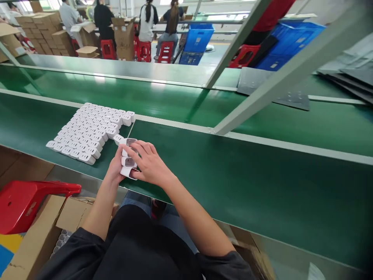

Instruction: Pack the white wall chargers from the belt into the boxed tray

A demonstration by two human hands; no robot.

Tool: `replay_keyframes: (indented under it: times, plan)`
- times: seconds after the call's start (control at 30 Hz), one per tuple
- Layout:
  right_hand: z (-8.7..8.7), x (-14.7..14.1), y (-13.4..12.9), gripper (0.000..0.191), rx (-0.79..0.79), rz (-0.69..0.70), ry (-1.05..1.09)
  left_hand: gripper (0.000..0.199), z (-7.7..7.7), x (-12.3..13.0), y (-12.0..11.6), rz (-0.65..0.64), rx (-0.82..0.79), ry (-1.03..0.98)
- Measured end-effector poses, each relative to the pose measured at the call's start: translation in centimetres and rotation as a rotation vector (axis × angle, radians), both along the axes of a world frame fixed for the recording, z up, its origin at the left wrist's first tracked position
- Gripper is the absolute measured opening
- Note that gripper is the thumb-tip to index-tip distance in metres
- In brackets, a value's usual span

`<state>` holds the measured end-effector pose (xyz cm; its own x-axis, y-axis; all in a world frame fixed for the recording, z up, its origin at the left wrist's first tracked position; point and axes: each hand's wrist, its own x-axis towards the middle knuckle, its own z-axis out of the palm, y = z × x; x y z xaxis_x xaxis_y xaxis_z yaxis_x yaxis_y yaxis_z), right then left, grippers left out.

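Note:
Several white plastic housings (pixel 128 161) stand in a short row between my two hands, near the front edge of the green work surface (pixel 262 182). My left hand (pixel 115 165) is wrapped round their left side. Across their right side lies my right hand (pixel 150 163), its fingers bent over the open ends of the housings. To the left, a large block of white slotted pieces (pixel 84 130) stands in close rows. One white piece (pixel 118 139) sits at the block's right corner, just beyond my left fingertips.
A slanted metal post (pixel 279 74) rises from the rail at right. Black sheets (pixel 291 97) lie farther back. At lower left are a red stool (pixel 26 202) and an open carton (pixel 37 241). People sit beyond the line, near blue crates (pixel 199 39) and stacked cartons (pixel 43 31).

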<state>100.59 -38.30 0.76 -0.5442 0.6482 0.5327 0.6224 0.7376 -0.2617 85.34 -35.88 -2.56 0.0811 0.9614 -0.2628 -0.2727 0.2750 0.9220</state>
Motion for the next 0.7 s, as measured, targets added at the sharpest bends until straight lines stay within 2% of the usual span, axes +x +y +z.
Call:
replay_keyframes:
  times: [0.13,0.23,0.33,0.5,0.57,0.63,0.7]
  plan:
    - [0.2,1.5,-1.9,0.077,-0.021,-0.087,-0.085,0.062,-0.4,1.8,-1.0,-0.052,-0.019,0.02]
    - [0.3,3.9,-4.3,0.074,-0.031,-0.184,-0.131,0.062,-0.3,3.8,-1.9,-0.21,-0.003,0.076]
    - [-0.3,7.5,-7.6,0.075,-0.054,-0.306,-0.142,0.063,-0.1,7.3,-3.2,-0.421,0.024,0.153]
    - [-2.1,14.1,-14.9,0.075,-0.154,-0.482,-0.054,0.049,-0.7,15.3,-7.9,-0.702,-0.028,0.244]
    - [-2.9,16.6,-18.3,0.072,-0.171,-0.557,0.031,0.051,-1.3,18.7,-10.2,-0.8,-0.044,0.255]
    - [-3.9,18.7,-22.1,0.068,-0.174,-0.641,0.149,0.055,-1.9,21.7,-12.4,-0.952,-0.039,0.283]
    - [-6.0,20.4,-26.4,0.068,-0.165,-0.758,0.311,0.062,-2.2,24.2,-14.1,-1.126,0.044,0.29]
